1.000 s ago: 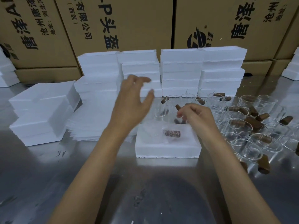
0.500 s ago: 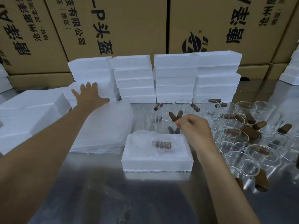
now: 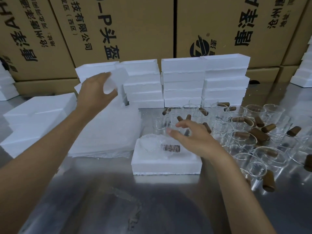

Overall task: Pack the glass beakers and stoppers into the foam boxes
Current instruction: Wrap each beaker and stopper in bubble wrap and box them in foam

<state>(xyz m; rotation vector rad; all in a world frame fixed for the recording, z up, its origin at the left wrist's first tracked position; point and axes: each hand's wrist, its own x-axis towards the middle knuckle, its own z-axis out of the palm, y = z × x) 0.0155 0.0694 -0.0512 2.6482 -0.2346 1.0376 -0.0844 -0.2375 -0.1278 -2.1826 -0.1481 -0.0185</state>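
An open foam box [image 3: 166, 164] sits on the steel table in front of me. Inside lie a beaker wrapped in thin foam sheet [image 3: 152, 145] and a brown stopper [image 3: 170, 147]. My left hand [image 3: 94, 93] grips a white foam piece [image 3: 118, 76], lifted off the left rear stack. My right hand [image 3: 194, 137] hovers over the box's far right edge with fingers spread, holding nothing. Several glass beakers [image 3: 241, 137] and loose brown stoppers [image 3: 260, 135] crowd the table to the right.
Stacks of foam boxes [image 3: 184, 81] line the back, before large cardboard cartons [image 3: 135, 27]. A pile of thin foam sheets [image 3: 108, 132] lies left of the open box. More foam pieces [image 3: 37, 115] sit at the far left. Bare steel table [image 3: 152, 208] lies nearest me.
My left hand reached to the left rear foam stack and now grips a foam piece lifted from it. My right hand went from a closed pinch to spread fingers above the box.
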